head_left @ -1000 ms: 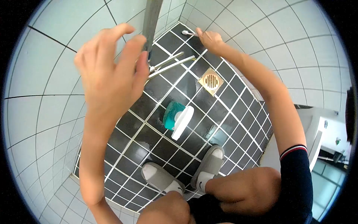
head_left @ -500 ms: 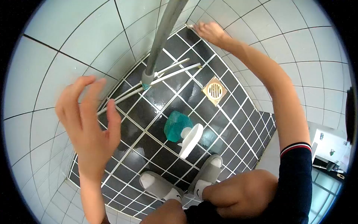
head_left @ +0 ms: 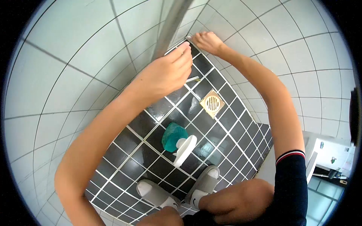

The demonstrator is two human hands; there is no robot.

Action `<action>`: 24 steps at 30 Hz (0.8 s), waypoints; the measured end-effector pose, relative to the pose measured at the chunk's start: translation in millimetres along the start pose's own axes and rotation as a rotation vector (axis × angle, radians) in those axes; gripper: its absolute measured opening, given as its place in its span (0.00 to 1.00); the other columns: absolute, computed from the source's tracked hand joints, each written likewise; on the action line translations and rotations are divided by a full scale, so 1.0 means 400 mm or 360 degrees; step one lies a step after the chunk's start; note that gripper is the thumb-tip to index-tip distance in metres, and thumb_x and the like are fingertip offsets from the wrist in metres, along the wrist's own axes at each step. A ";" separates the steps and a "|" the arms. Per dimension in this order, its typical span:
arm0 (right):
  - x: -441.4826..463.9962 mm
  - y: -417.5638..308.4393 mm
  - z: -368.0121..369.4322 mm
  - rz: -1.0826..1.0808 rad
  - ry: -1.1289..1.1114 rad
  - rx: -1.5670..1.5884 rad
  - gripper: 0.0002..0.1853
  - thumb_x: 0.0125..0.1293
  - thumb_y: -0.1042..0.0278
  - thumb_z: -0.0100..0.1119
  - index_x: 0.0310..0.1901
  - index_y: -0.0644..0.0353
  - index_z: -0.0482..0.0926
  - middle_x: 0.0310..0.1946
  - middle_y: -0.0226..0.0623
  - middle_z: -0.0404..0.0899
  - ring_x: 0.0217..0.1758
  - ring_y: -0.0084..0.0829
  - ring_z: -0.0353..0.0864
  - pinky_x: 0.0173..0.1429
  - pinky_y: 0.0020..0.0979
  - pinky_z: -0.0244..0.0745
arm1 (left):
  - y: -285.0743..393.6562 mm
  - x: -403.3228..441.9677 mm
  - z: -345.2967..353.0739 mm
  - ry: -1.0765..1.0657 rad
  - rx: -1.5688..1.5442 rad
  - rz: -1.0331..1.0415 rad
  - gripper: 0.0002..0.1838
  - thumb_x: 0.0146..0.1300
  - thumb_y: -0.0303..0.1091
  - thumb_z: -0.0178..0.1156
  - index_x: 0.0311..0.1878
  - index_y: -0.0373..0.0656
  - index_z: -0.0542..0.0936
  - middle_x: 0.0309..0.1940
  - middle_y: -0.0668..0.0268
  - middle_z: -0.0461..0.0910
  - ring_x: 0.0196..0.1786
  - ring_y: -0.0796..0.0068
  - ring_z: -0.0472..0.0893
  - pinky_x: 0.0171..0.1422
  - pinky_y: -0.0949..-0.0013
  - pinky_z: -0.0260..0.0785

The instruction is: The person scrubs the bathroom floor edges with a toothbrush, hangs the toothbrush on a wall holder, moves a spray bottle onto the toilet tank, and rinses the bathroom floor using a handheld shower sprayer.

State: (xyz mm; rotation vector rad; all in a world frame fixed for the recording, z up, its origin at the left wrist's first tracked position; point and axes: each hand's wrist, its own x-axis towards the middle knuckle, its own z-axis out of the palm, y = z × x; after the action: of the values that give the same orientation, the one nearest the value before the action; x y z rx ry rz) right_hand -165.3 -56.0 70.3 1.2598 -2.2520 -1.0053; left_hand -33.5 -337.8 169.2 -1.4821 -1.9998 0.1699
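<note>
My right hand (head_left: pixel 207 42) is at the far corner where the two tiled walls meet the floor. Its fingers are closed round something small and pale at their tips, too small to name. My left hand (head_left: pixel 171 71) reaches in from the left, its fingers bent and pressed together close to that corner. Its thumb and anything within its grasp are hidden. Behind the left hand rises a grey pole (head_left: pixel 167 35), its lower end covered by the hand. A teal bottle with a white spray head (head_left: pixel 184 150) is on the floor nearer my feet.
A square floor drain (head_left: pixel 212 104) is set in the wet dark tiles, near the right wall. The end of a thin white rod (head_left: pixel 193 80) shows beyond my left hand. My slippers (head_left: pixel 158 193) are at the near side. White tiled walls (head_left: pixel 56 94) close in both sides.
My left hand has swung from the left wall over to the far corner, its spread fingers drawing together. It now covers the pole's foot and most of the white rods. My right hand stays at the corner.
</note>
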 end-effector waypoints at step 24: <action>-0.075 -0.098 -0.020 0.0201 -0.0613 0.0555 0.05 0.65 0.66 0.60 0.37 0.48 0.86 0.43 0.31 0.84 0.47 0.33 0.85 0.40 0.34 0.84 | -0.241 0.101 -0.097 0.0123 0.0883 0.0060 0.11 0.63 0.36 0.54 0.35 0.38 0.79 0.36 0.55 0.84 0.52 0.62 0.82 0.80 0.58 0.53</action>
State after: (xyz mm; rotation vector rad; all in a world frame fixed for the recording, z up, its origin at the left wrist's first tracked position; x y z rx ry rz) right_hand -121.4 -47.3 47.5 1.1045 -2.8649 -0.8959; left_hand -97.0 -346.0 260.5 -1.1451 -1.6778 0.6189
